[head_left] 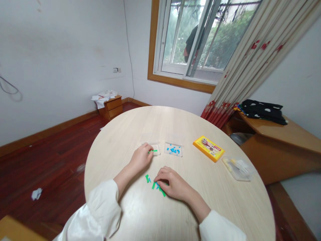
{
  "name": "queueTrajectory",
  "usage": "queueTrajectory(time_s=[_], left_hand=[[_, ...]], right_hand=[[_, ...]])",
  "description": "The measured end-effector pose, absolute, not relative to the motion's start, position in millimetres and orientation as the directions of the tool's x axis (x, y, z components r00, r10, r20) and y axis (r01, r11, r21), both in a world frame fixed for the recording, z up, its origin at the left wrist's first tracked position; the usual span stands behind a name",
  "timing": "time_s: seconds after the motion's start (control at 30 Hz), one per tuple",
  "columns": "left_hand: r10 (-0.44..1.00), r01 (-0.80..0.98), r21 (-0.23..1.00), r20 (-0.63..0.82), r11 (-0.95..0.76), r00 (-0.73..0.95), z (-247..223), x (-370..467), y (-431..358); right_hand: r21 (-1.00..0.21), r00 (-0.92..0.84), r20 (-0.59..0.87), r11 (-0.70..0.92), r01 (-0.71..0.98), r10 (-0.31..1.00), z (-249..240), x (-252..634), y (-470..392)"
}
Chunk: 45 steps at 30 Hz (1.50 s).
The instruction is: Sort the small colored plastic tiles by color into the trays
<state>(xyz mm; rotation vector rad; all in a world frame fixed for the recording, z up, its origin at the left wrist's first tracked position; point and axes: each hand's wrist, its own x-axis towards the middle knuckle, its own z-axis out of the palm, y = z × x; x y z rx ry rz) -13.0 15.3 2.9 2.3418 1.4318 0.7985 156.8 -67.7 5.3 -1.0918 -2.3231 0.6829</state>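
Observation:
My left hand reaches into a small clear plastic box, its fingers closed at a small flat green piece. Beside that box is a second clear box with several small blue pieces in it. My right hand rests at a loose pile of green strips and a few blue bits on the table. Its thumb and fingertips are drawn together among the pieces; what they pinch is too small to make out. A separate green piece lies left of the right fingertips.
The round wooden table also bears a yellow box and a clear plastic container at the right. A wooden cabinet with dark cloth stands beyond the right edge. A person is visible through the window.

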Motion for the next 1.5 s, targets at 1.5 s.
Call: queueTrajectory(time_s=[1.5], left_hand=[[0.689,0.595,0.647,-0.145,-0.476,0.71,17.2,-40.1,-1.2]], right_hand=[[-0.632,-0.48,0.191,0.482,0.607,0.856,5.7,158.9,-65.4]])
